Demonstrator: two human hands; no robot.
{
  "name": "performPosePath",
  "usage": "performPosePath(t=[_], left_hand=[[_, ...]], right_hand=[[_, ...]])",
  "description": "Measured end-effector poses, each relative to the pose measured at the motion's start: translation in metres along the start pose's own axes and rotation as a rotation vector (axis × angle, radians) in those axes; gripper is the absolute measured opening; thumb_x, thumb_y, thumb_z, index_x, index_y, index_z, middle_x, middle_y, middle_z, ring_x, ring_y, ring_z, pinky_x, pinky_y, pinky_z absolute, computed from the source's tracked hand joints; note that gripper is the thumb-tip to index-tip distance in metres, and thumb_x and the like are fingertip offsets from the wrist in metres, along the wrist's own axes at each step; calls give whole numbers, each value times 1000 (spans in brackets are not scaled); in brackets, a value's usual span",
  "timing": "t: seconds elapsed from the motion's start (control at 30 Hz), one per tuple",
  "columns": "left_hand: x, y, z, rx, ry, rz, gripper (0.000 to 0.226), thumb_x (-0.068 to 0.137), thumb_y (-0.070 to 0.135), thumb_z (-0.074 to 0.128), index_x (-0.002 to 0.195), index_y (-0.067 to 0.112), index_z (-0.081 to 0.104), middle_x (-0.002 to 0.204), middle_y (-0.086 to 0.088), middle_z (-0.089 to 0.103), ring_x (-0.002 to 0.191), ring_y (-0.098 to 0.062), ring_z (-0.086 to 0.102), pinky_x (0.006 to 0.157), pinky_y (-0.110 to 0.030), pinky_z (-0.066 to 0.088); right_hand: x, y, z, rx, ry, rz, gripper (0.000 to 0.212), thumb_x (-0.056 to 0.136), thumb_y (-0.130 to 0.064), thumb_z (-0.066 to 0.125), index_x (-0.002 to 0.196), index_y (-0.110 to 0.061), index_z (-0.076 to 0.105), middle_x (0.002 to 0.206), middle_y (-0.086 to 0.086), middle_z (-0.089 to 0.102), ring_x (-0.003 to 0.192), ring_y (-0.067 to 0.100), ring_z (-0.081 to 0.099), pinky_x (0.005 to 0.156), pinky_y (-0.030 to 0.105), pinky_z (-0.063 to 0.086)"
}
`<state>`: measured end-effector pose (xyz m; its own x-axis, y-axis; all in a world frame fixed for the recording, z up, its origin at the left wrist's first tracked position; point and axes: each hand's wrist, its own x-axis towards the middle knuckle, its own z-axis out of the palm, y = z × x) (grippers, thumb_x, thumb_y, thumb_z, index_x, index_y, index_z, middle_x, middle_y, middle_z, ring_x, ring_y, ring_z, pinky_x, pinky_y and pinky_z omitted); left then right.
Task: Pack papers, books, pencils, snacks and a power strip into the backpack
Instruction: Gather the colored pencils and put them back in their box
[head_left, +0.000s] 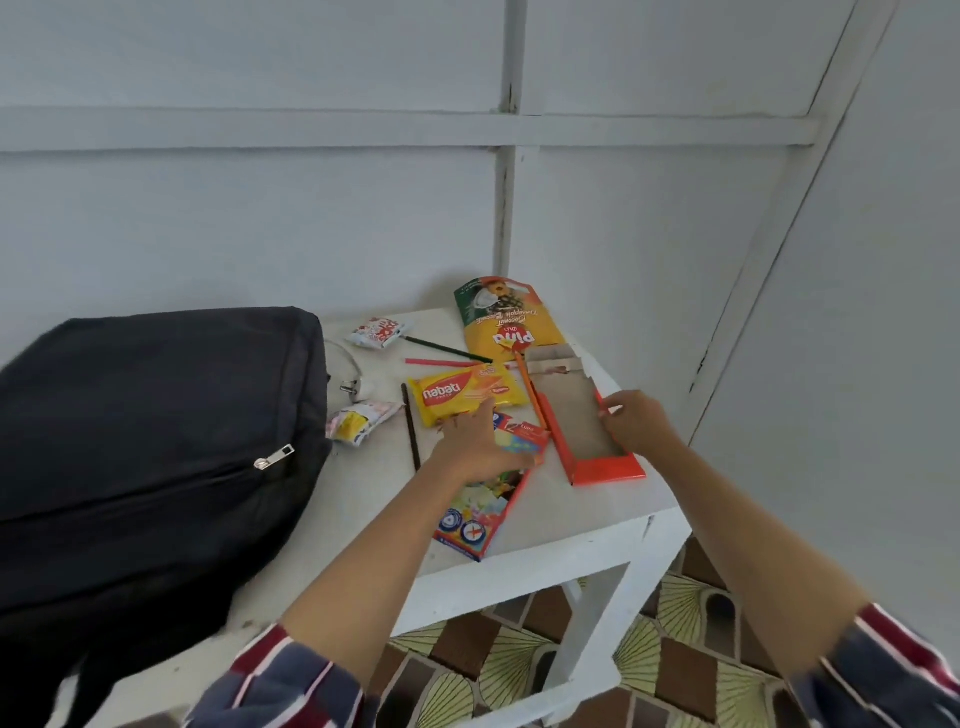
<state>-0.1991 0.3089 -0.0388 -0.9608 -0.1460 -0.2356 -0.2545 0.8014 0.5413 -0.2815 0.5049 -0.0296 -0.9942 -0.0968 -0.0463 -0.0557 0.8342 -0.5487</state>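
Crowding close: black cloth backpack (145, 441), yellow wafer packet (462, 397). Pinching long red cardboard tray (576, 415), pointing away, with right hand (636, 421); flat-fingered left hand (475, 447) on colourful pencil box (483, 514).

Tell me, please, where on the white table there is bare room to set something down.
Bare tabletop lies between the black fabric backpack and the colourful cardboard pencil box, running to the front edge. A narrower strip lies in front of the orange cardboard tray that the right hand holds. The back corner is crowded with snack packets and loose pencils.
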Motion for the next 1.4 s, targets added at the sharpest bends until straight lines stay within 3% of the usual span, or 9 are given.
performPosePath(t=[0.27,0.47,0.63,0.7,0.83,0.97,1.1,1.2,1.4], left_hand=[[-1,6,-1,100,-15,-17,112,69,50,75,149,27,0,151,-14,19,140,-35,16,109,-48,28],[-2,9,-8,85,-44,-26,115,68,46,78,149,30,-2,149,-16,20,136,-37,25,107,-48,34],[-6,10,-14,41,-37,-25,115,68,44,79,148,33,-3,150,-16,18,134,-37,31,103,-43,38],[-6,9,-16,8,-25,-19,115,68,42,79,148,34,-3,152,-15,16,135,-36,31,101,-42,38],[-4,6,-23,-48,-27,-11,118,65,42,81,149,33,-1,156,-12,10,139,-33,25,105,-43,36],[-3,5,-32,4,-43,-27,118,64,48,80,150,22,2,157,-11,6,141,-31,22,108,-41,33],[-2,3,-39,5,-25,-22,108,54,56,81,142,23,29,149,-9,25,134,-29,33,105,-43,38],[-4,2,-44,6,6,-38,110,58,53,81,144,17,23,146,-10,24,129,-28,38,102,-43,42],[-8,2,-50,5,30,-45,109,62,51,80,144,12,21,144,-12,23,128,-29,39,101,-43,43]], right_hand=[[13,-1,1,-25,52,22,30,83,-2,53,109,-9,65,120,10,59,101,29,59,77,30,44],[13,2,-5,126,22,6,31,80,-3,59,111,-6,63,122,9,55,101,25,55,76,26,39],[16,1,-16,402,-36,123,35,76,7,55,109,-3,63,76,8,55,57,16,48,51,22,37],[15,0,-26,541,-105,180,41,77,14,52,113,-3,60,66,8,51,48,14,45,47,21,34],[14,-6,-53,824,-288,212,55,81,20,49,127,-10,50,79,10,56,66,19,52,57,26,43],[18,-18,-67,1058,-316,156,53,85,16,49,133,-6,45,88,5,59,75,19,56,51,21,53],[20,-44,-57,1206,-226,67,41,85,15,48,121,-5,52,86,5,60,75,19,59,52,20,55],[26,-60,-44,1321,-105,71,39,83,17,50,116,-4,47,84,9,59,73,21,60,53,24,56],[32,-80,-13,1328,-55,115,42,83,16,52,115,-7,41,85,10,57,74,22,60,81,39,51]])
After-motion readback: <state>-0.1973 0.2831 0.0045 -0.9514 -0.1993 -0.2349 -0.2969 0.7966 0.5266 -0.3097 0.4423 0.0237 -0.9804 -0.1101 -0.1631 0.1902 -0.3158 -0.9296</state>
